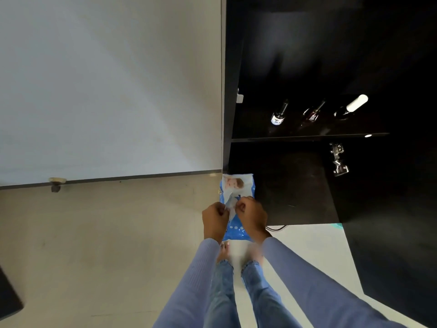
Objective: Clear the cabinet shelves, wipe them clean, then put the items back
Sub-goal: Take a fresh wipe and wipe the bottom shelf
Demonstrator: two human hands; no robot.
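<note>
I hold a blue and white pack of wet wipes point(237, 185) in front of me, above the floor. My left hand point(215, 220) grips its left side and my right hand point(251, 215) pinches the flap near its middle. Both hands are closed on the pack. To the right stands the open black cabinet point(283, 197). On its upper shelf point(307, 136) stand three dark bottles: one with a white label point(279, 113), a brown one point(313, 113) and one with a white cap point(352, 107).
The cabinet's open black door point(390, 233) hangs at the right, with a metal hinge point(338, 159) on the inside wall. A white wall point(106, 91) fills the left. My bare feet point(224, 253) stand on the pale floor. A dark object point(8, 297) sits at the left edge.
</note>
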